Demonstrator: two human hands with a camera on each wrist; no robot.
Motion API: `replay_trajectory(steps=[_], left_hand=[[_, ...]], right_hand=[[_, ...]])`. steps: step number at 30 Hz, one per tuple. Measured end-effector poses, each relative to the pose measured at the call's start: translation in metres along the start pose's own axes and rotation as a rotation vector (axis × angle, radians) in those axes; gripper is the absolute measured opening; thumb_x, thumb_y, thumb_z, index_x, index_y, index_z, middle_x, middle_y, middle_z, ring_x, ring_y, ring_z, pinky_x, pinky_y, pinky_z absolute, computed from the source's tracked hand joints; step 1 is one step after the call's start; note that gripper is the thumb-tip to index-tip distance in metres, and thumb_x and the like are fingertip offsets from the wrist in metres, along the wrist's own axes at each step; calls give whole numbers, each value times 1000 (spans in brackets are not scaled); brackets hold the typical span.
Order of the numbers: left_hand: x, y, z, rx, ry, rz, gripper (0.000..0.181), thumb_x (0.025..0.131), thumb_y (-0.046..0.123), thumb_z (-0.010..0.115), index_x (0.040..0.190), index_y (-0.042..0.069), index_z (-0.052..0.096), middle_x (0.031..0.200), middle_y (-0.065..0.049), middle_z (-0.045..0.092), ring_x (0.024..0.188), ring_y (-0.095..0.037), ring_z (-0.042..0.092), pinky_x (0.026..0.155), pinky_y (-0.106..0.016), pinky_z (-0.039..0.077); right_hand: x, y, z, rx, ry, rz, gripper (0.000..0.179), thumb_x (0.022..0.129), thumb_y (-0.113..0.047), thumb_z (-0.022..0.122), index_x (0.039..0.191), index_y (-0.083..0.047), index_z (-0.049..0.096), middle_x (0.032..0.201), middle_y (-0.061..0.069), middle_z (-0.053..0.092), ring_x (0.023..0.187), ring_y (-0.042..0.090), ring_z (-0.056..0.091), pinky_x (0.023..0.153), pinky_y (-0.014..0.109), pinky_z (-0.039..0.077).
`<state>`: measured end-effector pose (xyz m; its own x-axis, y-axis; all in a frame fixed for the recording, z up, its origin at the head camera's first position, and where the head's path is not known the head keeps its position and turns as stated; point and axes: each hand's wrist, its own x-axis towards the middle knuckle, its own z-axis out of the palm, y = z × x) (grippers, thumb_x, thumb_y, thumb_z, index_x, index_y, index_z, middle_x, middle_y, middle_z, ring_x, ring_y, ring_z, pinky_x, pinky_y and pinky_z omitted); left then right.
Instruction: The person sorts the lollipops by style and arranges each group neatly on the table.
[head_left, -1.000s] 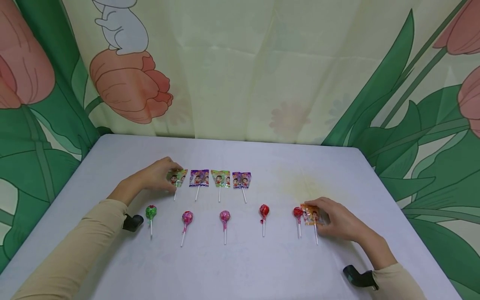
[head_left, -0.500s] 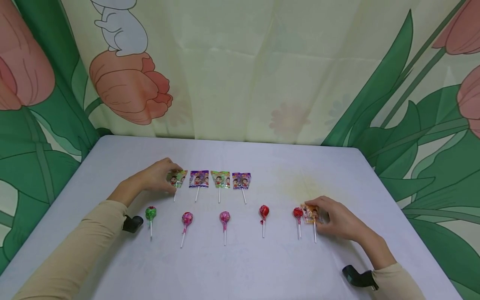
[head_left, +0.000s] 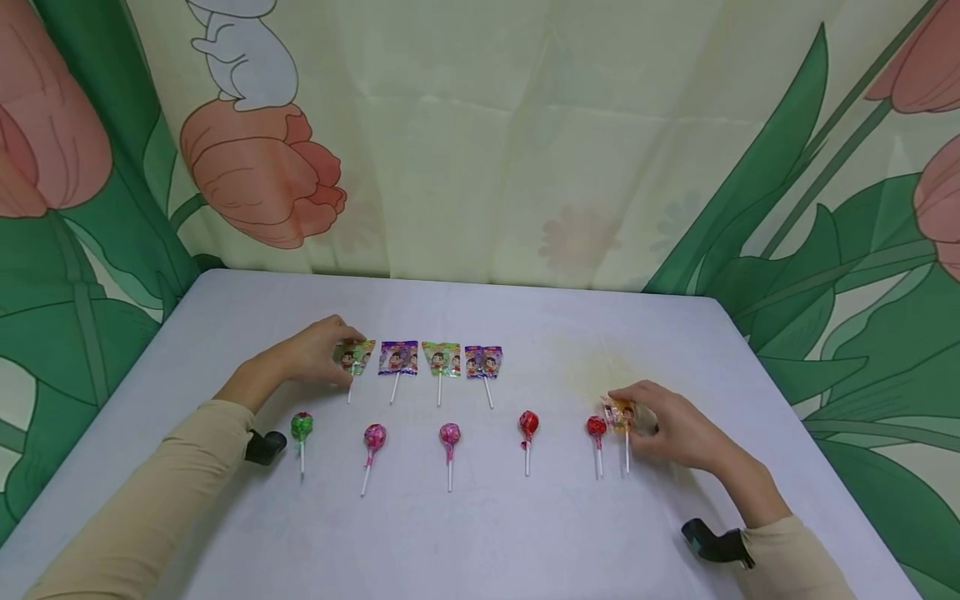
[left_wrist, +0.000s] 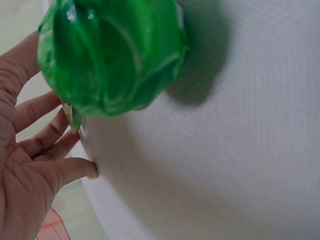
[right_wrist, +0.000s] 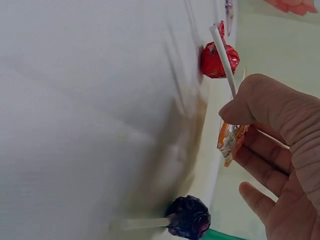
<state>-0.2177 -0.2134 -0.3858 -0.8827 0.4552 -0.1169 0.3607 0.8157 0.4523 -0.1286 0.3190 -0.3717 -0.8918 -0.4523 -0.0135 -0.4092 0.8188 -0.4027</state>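
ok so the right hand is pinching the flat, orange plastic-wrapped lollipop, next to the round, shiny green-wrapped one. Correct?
Wrong colour on the neighbour: the right hand is pinching the flat, orange plastic-wrapped lollipop next to the round, shiny red-wrapped lollipop. The head view shows it; the round, shiny green-wrapped lollipop lies at that row's left end.

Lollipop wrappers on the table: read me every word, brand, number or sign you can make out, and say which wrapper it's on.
None can be read in any view.
Purple wrappers: cartoon figures show; any lettering is too small.
Green wrappers: same, too small.
Orange wrapper: too small, and blurred in the right wrist view.
Round wrapped lollipops: no lettering can be made out.
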Motion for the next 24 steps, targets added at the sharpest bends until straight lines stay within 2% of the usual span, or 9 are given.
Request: replay_trajectory(steps=[12,24], left_hand=[[1,0,0,3,3,-5,67,75,17,87,133,-5,62,113,-16,58,104,-30,55,96,-51,49],[1,0,-1,-2,-8,3,68,75,19,88,133,-5,62,112,-17,57,104,-30,55,95,-51,48]], right_hand=[[12,-8,-8,-5,8,-34,58,80,-2,81,136,-5,63,126,11,64,117,34,59,94,55,55],[26,-17,-11,-3,-2,-16,57,80,-4,81,134,-6,64,127,13,64,118,35,59,94,56,54]])
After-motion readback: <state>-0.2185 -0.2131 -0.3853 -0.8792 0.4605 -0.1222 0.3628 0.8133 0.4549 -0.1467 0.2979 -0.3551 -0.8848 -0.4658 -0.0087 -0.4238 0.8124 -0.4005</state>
